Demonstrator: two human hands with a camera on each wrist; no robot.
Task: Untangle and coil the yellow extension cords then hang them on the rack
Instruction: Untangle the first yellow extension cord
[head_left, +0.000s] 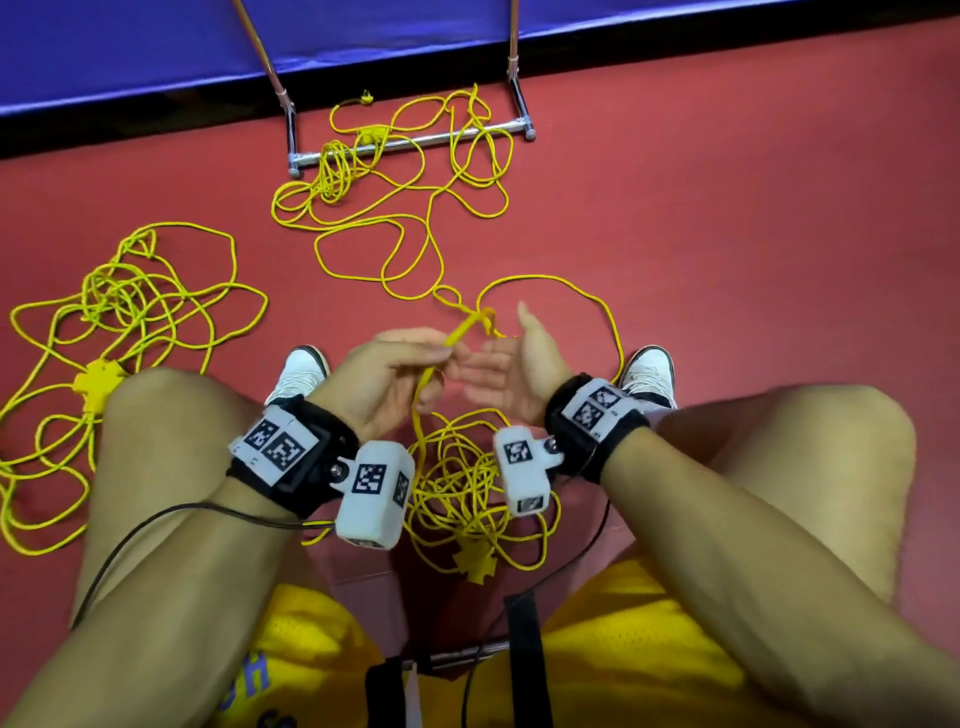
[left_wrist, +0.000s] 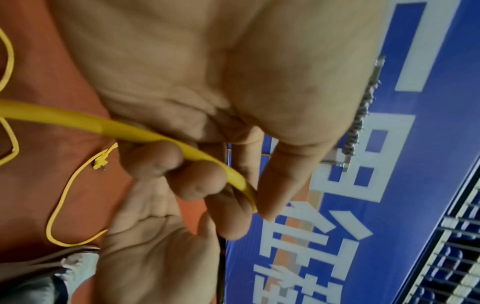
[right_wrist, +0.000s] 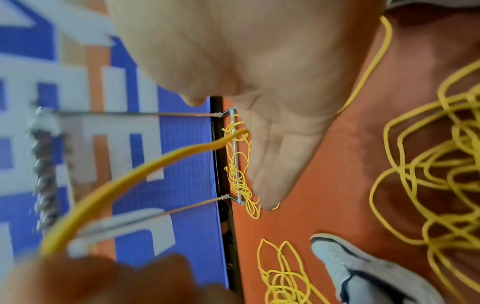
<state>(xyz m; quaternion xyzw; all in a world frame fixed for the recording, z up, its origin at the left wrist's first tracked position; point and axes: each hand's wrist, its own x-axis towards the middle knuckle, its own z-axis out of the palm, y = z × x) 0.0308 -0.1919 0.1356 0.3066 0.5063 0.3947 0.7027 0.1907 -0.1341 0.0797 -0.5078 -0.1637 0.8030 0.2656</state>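
Red floor (head_left: 727, 208), cord (head_left: 457, 332) tangles at 9, 12, 6 o'clock; rack (head_left: 410, 141) at 12; left hand (head_left: 395, 374) fingers pinch cord; right hand (head_left: 519, 364) fingers straight, apart, holding nothing

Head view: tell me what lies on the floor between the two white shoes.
A tangled heap of yellow cord with a yellow socket block lies between the left shoe and right shoe.
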